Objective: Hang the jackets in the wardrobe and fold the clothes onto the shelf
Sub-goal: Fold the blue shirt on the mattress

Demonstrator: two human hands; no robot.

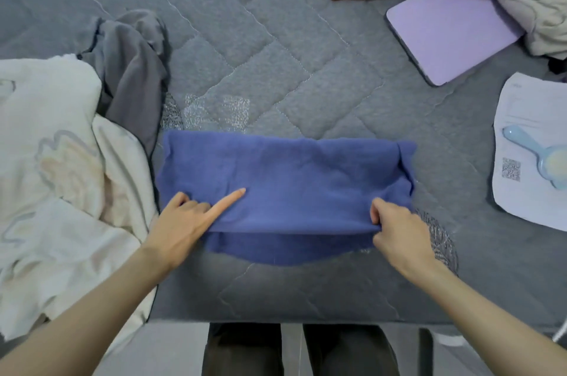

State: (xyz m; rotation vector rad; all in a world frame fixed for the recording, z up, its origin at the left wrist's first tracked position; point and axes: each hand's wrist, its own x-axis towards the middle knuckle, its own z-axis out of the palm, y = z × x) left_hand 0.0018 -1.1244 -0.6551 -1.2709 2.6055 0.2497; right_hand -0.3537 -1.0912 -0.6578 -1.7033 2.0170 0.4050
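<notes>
On the bed (276, 38) lies the folded blue garment (291, 176), the right hand (399, 228) pinching its near fold and the left hand (181, 222) pressing it with a straight forefinger, grip unclear, beside a sheet (527, 117) bearing a QR code (511, 169), print unreadable.

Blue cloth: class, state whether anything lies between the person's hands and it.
Nothing does. The left hand touches the blue cloth with its forefinger straight, and the right hand pinches its near fold.
</notes>
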